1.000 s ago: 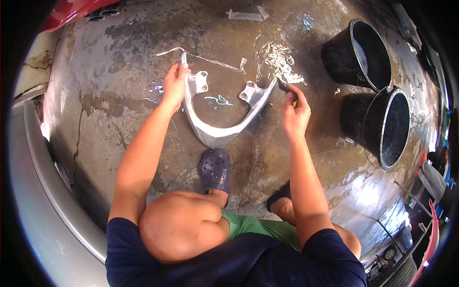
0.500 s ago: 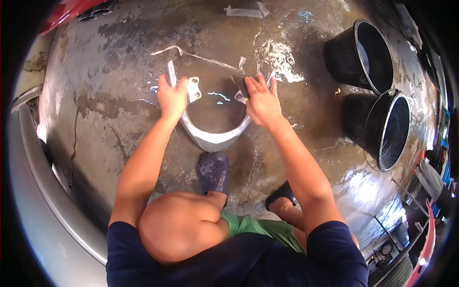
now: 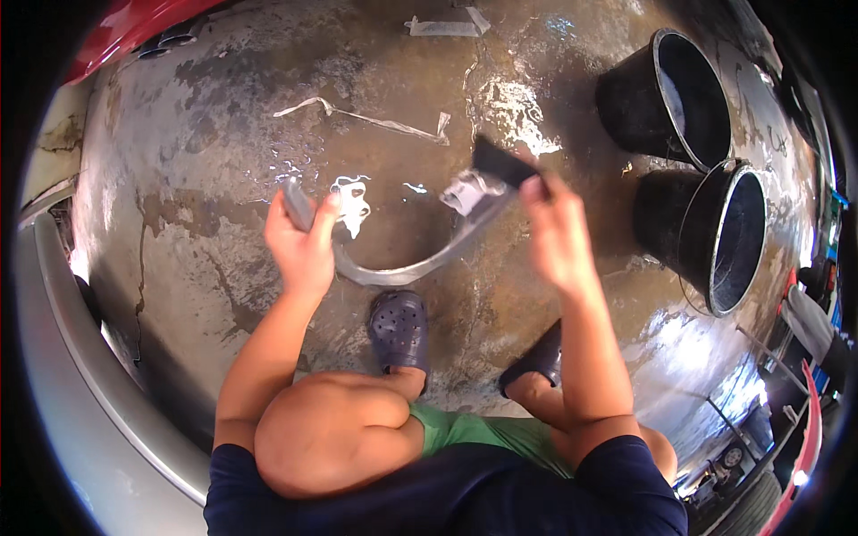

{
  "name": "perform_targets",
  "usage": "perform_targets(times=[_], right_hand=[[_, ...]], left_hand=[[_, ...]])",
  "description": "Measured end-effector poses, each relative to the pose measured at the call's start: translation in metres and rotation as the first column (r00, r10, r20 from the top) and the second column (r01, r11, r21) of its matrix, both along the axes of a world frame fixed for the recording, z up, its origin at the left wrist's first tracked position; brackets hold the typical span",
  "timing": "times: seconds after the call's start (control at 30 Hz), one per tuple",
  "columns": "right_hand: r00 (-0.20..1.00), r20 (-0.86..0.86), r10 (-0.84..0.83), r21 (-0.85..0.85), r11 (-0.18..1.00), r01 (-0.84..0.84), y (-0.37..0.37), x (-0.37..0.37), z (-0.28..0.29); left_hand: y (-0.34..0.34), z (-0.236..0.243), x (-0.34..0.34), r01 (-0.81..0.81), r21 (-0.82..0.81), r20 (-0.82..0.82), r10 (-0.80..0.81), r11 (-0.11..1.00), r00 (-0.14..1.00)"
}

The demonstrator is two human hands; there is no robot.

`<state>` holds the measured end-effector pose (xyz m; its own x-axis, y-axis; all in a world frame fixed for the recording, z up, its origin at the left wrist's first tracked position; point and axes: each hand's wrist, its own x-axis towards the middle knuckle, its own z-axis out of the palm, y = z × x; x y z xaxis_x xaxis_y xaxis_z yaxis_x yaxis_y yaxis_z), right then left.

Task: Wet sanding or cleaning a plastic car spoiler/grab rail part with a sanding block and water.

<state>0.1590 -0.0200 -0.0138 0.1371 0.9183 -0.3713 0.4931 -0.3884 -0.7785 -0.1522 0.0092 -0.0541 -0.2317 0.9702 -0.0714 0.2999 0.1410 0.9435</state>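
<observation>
Swung outward toward three o'clock since half a second ago are the right hand [image 3: 559, 230] and the flat black flexible-looking pad [image 3: 502, 164] it pinches. The silver, metal-looking U-shaped piece [image 3: 393, 276] lies before the person, its long axis running nine to three o'clock, its open side facing twelve and its curve six (whether that curve meets the ground, I cannot tell). The left hand [image 3: 302, 248] grasps its left arm.

Beneath spreads a wet, stained concrete floor [image 3: 201, 268]; a glossy silver-grey curved panel [image 3: 80, 375] fills eight o'clock, two round black buckets [image 3: 663, 210] sit between two and three, and a thin pale crumpled strip [image 3: 384, 124] lies near twelve.

Compared with before, the left hand sits nearer six o'clock, and the piece's pale tabs [image 3: 355, 210] look more tilted.
</observation>
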Motion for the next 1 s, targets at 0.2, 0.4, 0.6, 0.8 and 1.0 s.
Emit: perform_targets(times=[0.2,0.4,0.6,0.8,1.0], right_hand=[[0.93,-0.268,-0.252,0.232,0.92,0.317,0.014,0.021,-0.014],[0.983,-0.18,-0.022,0.406,0.909,0.095,0.041,-0.034,-0.063],[0.985,0.05,0.165,0.339,0.925,-0.172,0.08,-0.043,-0.113],[0.973,0.018,0.229,0.088,0.969,-0.229,0.086,-0.077,-0.085],[0.999,0.051,0.009,0.182,0.983,-0.019,0.118,-0.053,-0.127]], left_hand=[[-0.008,0.067,0.027,0.222,0.114,-0.024,-0.221,0.968,0.975],[-0.003,0.064,0.038,0.566,0.3,-0.323,-0.476,0.768,0.818],[0.016,0.054,0.06,0.566,0.213,-0.176,-0.539,0.796,0.824],[0.037,0.058,0.067,0.399,0.027,0.035,-0.4,0.916,0.916],[0.044,0.058,0.085,0.468,0.023,-0.035,-0.467,0.884,0.884]])
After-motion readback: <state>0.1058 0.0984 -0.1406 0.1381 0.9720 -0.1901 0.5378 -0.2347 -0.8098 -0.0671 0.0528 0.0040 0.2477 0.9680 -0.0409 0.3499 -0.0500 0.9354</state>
